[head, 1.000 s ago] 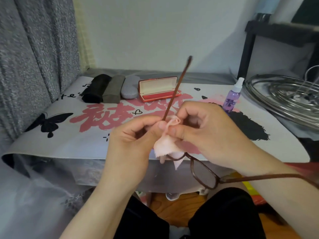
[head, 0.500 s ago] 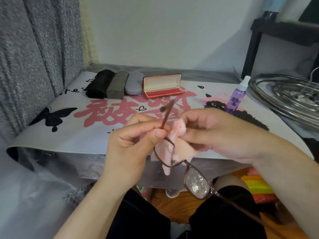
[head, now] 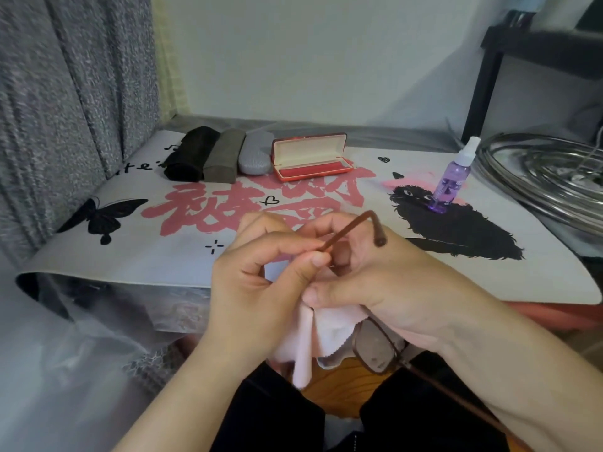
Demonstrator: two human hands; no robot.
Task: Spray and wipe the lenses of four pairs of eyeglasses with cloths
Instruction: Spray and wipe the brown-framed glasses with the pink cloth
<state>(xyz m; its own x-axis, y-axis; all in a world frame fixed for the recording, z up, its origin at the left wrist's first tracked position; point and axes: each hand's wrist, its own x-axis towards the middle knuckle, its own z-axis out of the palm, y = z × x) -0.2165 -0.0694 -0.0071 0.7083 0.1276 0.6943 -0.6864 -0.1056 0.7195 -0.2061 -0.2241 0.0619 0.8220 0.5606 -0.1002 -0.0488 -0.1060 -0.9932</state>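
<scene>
At the far left of the bench (head: 98, 262) lie three closed cases in a row: black (head: 187, 154), brown-grey (head: 223, 156) and silver-grey (head: 256, 157). Just right of them an open red case (head: 311, 156) sits. In the near middle, the left hand (head: 261, 288) pinches a temple arm of the brown eyeglasses (head: 375, 350) between thumb and curled fingers. The right hand (head: 391, 285), touching it, pinches the pink cloth (head: 313, 340) against the frame; one lens hangs below that hand. Far right, a purple spray bottle (head: 452, 181) stands upright near a metal rack (head: 548, 177).
</scene>
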